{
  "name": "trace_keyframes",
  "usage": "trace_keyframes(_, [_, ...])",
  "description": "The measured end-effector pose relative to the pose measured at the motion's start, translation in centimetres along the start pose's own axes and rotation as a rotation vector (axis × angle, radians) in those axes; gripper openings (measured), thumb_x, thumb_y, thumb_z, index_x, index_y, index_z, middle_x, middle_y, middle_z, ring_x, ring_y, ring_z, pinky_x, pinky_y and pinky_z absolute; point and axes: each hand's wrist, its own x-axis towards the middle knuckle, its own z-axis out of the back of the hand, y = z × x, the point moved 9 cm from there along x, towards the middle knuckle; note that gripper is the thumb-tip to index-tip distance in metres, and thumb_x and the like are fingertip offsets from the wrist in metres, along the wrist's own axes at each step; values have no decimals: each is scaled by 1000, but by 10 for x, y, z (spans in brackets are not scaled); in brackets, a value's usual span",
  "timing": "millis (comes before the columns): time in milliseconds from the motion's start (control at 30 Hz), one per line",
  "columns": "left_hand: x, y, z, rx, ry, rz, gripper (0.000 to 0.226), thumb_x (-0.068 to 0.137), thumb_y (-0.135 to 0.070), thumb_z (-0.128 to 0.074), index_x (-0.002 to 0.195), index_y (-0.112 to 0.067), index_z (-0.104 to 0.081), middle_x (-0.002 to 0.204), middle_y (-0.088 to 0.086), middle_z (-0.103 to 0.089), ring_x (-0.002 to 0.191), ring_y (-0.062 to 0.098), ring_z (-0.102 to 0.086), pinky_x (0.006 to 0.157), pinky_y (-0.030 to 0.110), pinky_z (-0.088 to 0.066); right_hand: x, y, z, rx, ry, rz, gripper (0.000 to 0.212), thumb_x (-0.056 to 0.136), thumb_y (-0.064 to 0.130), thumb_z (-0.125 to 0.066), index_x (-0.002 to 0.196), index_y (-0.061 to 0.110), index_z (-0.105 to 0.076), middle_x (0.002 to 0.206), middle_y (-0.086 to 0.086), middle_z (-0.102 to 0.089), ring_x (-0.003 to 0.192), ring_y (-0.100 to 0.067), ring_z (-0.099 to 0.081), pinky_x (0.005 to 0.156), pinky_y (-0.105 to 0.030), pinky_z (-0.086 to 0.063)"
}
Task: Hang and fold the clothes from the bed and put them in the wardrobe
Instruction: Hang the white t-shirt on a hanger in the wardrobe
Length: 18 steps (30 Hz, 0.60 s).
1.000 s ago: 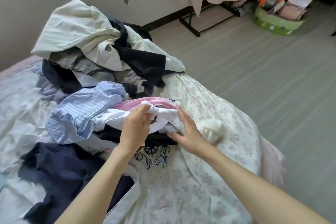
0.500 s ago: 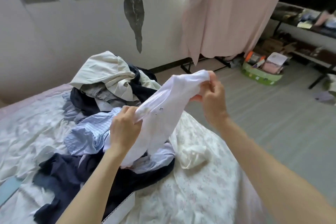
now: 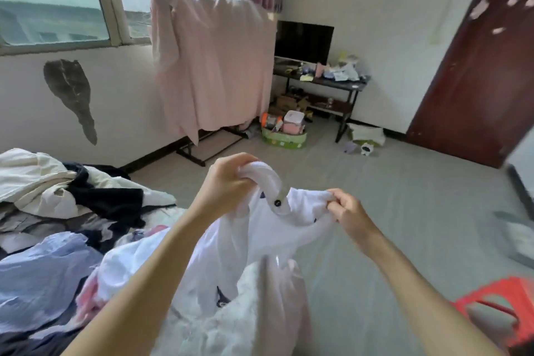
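Both hands are closed on one white garment (image 3: 260,240), held up in the air over the near edge of the bed (image 3: 161,211): the left hand (image 3: 228,182) has its fingers curled round a bunched fold at the top, beside a dark button, and the right hand (image 3: 346,211) pinches a second bit of the edge between thumb and fingers. Between the two grips the cloth sags in a shallow curve, and the rest hangs down towards the pile of clothes (image 3: 63,211) lying on the bed at the left. To do this step well, I judge the hands should work along the top edge until each holds a shoulder or corner, then draw apart so the piece falls flat and shows which way round it is; only then can it be folded or hung neatly. Much stays unclear: the lower part of the garment blurs into pale fabric at the bottom of the view, so its kind and length cannot be told. No wardrobe or hanger is visible.
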Motion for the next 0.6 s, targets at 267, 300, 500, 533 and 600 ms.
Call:
trace_keyframes(267, [-58, -117, -216, -130, 567, 21, 13, 77, 3, -62, 82, -8, -67, 72, 7, -58, 66, 18, -51, 60, 28, -41, -192, -50, 197, -181, -61, -287, 29, 86, 30, -65, 66, 13, -53, 54, 18, -50, 50, 2, -46, 49, -10, -33])
trace_keyframes(300, [-74, -128, -247, -56, 676, -18, 13, 78, 1, -64, 86, -8, -67, 76, 7, -59, 68, 18, -53, 62, 29, -43, -222, -54, 233, -201, -222, -273, 29, 89, 26, -61, 67, 9, -53, 56, 14, -50, 52, -1, -45, 49, -13, -33])
trace_keyframes(500, [-166, -165, -373, 298, 1141, -258, 20, 78, -25, -73, 87, -12, -61, 72, -4, -55, 64, 12, -51, 51, 13, -38, -393, -63, 376, -170, -1101, -94, 20, 95, 8, -46, 80, -2, -53, 72, -5, -46, 62, -9, -38, 56, -19, -33])
trace_keyframes(533, [-181, -174, -394, 291, 1203, -278, 24, 79, -28, -72, 88, -9, -61, 71, -4, -54, 62, 12, -49, 51, 13, -37, -419, -66, 390, -171, -1184, -94, 17, 95, 8, -45, 84, -1, -55, 76, -5, -48, 66, -9, -40, 58, -15, -34])
trace_keyframes(600, [-203, -191, -426, 236, 1272, -317, 28, 82, -33, -69, 89, -7, -62, 73, -2, -55, 63, 13, -49, 55, 19, -39, -456, -74, 404, -153, -1313, -96, 20, 95, 8, -44, 78, 9, -54, 72, 0, -47, 63, -5, -39, 58, -15, -33])
